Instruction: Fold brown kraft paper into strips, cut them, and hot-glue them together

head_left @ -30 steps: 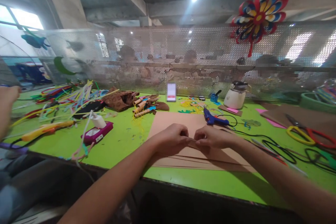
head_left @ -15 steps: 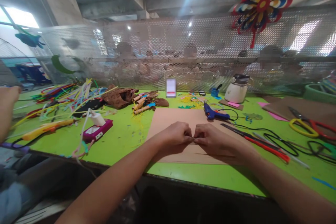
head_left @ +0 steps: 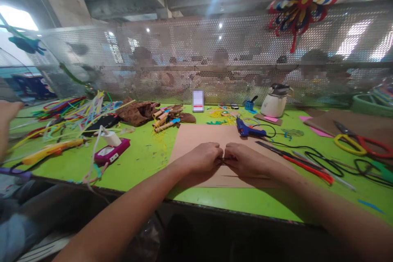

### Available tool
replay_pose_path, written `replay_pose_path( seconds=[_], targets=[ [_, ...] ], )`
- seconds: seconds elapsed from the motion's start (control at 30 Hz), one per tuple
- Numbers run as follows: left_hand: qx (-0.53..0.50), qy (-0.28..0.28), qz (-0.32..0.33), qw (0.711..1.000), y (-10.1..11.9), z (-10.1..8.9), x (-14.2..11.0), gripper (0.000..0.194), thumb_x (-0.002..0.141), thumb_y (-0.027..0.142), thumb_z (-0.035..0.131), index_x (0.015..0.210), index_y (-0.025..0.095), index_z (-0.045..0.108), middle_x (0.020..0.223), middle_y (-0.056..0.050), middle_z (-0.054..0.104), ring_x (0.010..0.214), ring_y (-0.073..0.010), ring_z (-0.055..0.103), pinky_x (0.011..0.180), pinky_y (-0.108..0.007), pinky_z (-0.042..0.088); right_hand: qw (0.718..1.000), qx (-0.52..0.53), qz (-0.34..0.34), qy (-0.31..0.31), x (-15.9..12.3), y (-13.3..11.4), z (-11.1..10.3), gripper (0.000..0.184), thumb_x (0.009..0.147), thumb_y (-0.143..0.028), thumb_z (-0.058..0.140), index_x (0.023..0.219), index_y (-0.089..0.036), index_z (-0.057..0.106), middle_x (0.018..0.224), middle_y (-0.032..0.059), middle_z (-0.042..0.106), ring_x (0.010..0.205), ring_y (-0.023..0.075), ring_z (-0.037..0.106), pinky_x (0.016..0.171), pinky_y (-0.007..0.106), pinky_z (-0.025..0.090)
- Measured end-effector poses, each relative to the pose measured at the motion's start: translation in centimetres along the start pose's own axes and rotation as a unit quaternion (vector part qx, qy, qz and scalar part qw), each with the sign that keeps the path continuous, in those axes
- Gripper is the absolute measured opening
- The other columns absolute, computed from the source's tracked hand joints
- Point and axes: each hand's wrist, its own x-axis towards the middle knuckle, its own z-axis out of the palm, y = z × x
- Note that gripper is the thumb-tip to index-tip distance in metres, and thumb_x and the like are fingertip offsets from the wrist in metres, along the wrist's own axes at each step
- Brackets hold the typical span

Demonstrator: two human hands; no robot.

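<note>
My left hand (head_left: 208, 157) and my right hand (head_left: 241, 159) meet fingertip to fingertip over a tan paper sheet (head_left: 195, 135). Both are closed in a pinch. A small dark bit shows between the fingertips, too small to name. Just beyond my right hand, a blue glue gun (head_left: 249, 129) lies on the sheet's far right part. Beside my right forearm rests a long, dark-bladed tool with red handles (head_left: 307, 167), its tip reaching the sheet.
On the green table (head_left: 147, 159) sit a purple power strip (head_left: 112, 151), a yellow glue gun (head_left: 53, 151), scissors (head_left: 350, 143), a white jug (head_left: 274, 102) and a phone (head_left: 198, 101). A black cord (head_left: 322, 161) coils at right. Another person's hand (head_left: 9, 118) shows at far left.
My fingertips have shifted slightly against each other, both hands still pinched close together. The whole view has drifted a little. The things on the table lie as before.
</note>
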Motion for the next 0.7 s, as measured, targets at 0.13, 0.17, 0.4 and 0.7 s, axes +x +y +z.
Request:
replay_pose_path(
  seconds=[0.13, 0.17, 0.4, 0.7],
  targets=[
    [0.006, -0.009, -0.005, 1.000, -0.1, -0.1, -0.1, 0.028, 0.089, 0.031, 0.043, 0.080, 0.016, 0.065, 0.076, -0.006, 0.057, 0.067, -0.0157, 0.053, 0.062, -0.026, 0.038, 1.000, -0.004, -0.015, -0.016, -0.2, 0.4, -0.3, 0.014, 0.083, -0.023, 0.049, 0.075, -0.017, 0.058, 0.072, 0.0021, 0.058, 0.061, 0.0114, 0.046, 0.055, 0.023, 0.029],
    [0.005, -0.012, -0.010, 1.000, -0.1, -0.1, -0.2, 0.027, 0.088, 0.031, 0.044, 0.079, 0.016, 0.064, 0.075, -0.006, 0.057, 0.065, -0.0153, 0.052, 0.061, -0.026, 0.037, 1.000, -0.004, -0.012, -0.021, -0.3, 0.5, -0.4, 0.013, 0.083, -0.023, 0.049, 0.075, -0.017, 0.058, 0.070, 0.0016, 0.058, 0.060, 0.0113, 0.045, 0.054, 0.023, 0.028],
    [-0.037, -0.006, -0.048, 0.998, 0.6, -1.0, -1.5, 0.017, 0.083, 0.020, 0.046, 0.075, 0.017, 0.061, 0.076, -0.004, 0.053, 0.062, -0.0136, 0.048, 0.057, -0.026, 0.035, 0.999, -0.011, -0.011, -0.028, -1.0, 1.1, -0.9, 0.009, 0.081, -0.018, 0.049, 0.081, -0.017, 0.058, 0.075, 0.0012, 0.058, 0.062, 0.0113, 0.045, 0.054, 0.023, 0.028],
    [-0.124, -0.012, -0.013, 0.992, 1.1, -2.2, -2.7, 0.022, 0.092, 0.022, 0.041, 0.092, 0.015, 0.061, 0.089, -0.007, 0.052, 0.083, -0.0171, 0.050, 0.073, -0.028, 0.040, 0.998, -0.035, -0.036, -0.042, -0.9, 0.9, -1.1, 0.012, 0.084, -0.022, 0.048, 0.078, -0.017, 0.058, 0.077, 0.0023, 0.057, 0.063, 0.0114, 0.044, 0.056, 0.023, 0.029]
  ],
)
